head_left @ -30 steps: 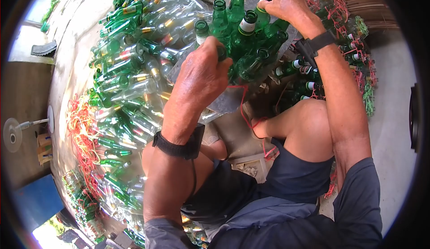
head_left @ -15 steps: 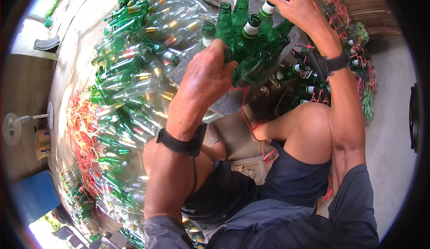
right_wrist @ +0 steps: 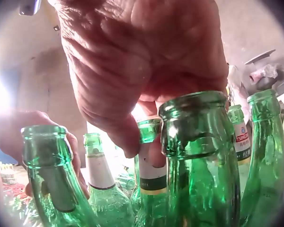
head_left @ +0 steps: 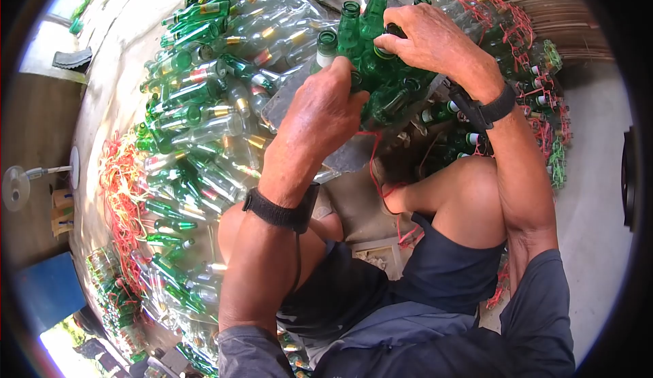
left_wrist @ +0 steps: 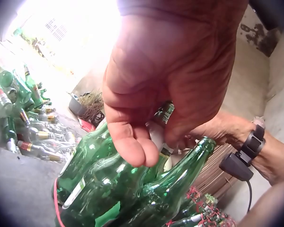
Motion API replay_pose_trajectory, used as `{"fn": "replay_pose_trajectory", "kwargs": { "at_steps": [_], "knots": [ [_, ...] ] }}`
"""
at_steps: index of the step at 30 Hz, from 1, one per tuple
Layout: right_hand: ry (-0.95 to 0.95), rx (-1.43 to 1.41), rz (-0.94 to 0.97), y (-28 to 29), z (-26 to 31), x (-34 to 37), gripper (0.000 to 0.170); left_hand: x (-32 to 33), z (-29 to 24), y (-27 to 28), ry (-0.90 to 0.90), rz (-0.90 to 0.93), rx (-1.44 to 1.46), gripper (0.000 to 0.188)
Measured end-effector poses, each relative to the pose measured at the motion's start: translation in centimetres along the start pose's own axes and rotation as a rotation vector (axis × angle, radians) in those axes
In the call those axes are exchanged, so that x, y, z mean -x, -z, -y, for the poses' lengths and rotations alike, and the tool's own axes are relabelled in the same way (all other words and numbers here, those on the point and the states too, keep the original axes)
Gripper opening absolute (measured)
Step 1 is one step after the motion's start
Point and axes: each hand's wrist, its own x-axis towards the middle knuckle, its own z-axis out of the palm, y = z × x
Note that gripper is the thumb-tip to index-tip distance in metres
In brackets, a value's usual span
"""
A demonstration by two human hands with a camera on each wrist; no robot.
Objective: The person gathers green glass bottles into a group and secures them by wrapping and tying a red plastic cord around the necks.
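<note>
Right hand [head_left: 435, 43] just hopped to a nearer white-labelled bottle [right_wrist: 153, 183], fingers curled round its mouth-up neck, left hand [head_left: 318, 109] gripping a second bottle [head_left: 356, 78], green bottles [head_left: 373, 14] crowding close.

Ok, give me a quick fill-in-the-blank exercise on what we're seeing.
1. In the right wrist view, the bottles are made of ____ glass.
2. The right hand pinches one bottle at its narrow ____, just below the mouth.
3. That bottle's upper label is mostly ____.
4. The left hand has a ____ strap at its wrist.

Missing words: green; neck; white; black.
</note>
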Motion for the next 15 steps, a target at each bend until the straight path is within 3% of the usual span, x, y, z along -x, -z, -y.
{"fn": "replay_pose_trajectory", "kwargs": {
  "at_steps": [15],
  "knots": [
    [0.059, -0.044, -0.023, -0.8, 2.5, 0.1, 0.035, -0.1, -0.1, -0.3, 0.013, -0.008, -0.081, 0.029]
  ]
}}
